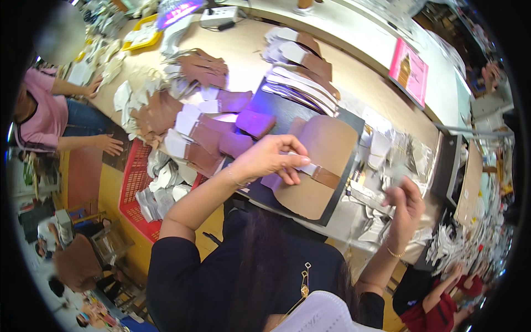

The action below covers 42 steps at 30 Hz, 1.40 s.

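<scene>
My left hand (271,157) is over a tan, rounded sheet (318,193), which lies on a dark board (348,124). Its thumb and fingers are closed on the white end of a small white-and-brown strip (325,176); the strip's brown end rests against the sheet. Out to the right, my right hand (407,210) hangs above scattered white scraps (368,195), its fingers curled and smeared by motion. Whether it holds anything is unclear. Left of the board lie brown-and-white cut pieces (204,130), and purple-lit pieces (255,123) overlap its edge.
A stack of white-edged pieces (301,91) sits behind the sheet. On the left are a red basket (130,191) of white pieces and another person's hand (109,145). Farther back are a yellow tray (142,33), a power strip (219,16) and a pink board (409,72).
</scene>
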Each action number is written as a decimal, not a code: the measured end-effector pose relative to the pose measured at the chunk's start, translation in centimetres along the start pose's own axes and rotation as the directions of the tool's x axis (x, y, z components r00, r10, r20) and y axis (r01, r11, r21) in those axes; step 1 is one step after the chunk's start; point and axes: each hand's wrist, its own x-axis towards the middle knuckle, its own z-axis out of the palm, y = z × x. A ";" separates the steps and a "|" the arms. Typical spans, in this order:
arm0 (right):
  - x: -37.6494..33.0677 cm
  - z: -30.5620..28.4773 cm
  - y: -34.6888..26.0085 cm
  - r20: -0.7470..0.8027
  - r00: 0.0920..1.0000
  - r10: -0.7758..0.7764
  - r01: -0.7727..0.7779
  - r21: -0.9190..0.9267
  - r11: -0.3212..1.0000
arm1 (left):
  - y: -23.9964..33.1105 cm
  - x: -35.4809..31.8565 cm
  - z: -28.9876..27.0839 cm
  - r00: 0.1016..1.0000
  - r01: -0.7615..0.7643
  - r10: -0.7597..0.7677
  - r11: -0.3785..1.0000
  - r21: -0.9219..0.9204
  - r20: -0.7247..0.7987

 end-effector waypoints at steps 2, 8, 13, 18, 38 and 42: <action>0.4 1.5 0.0 0.122 0.983 0.137 -0.148 0.083 0.986 | -0.1 0.0 -0.4 1.000 0.013 -0.013 1.000 -0.016 -0.024; 2.2 4.5 -0.8 0.405 0.859 0.313 -0.360 0.044 0.932 | 0.1 0.4 0.2 1.000 0.010 -0.011 0.999 0.034 0.024; 3.1 5.9 -0.9 0.455 0.776 0.436 -0.464 -0.054 0.884 | -0.1 0.1 -0.3 0.999 0.050 -0.050 0.999 0.018 0.013; 4.1 7.2 -0.9 0.512 0.735 0.445 -0.435 -0.147 0.888 | -0.4 -0.5 -0.2 0.999 0.032 -0.034 0.998 -0.060 -0.032; 4.2 8.7 -0.7 0.444 0.758 0.478 -0.383 -0.291 0.877 | -0.2 -0.4 -0.3 1.000 0.022 -0.024 0.995 -0.093 -0.016; 4.0 8.9 -0.9 0.420 0.765 0.487 -0.390 -0.299 0.871 | -0.2 -0.4 -0.3 1.000 0.022 -0.023 0.996 -0.083 -0.010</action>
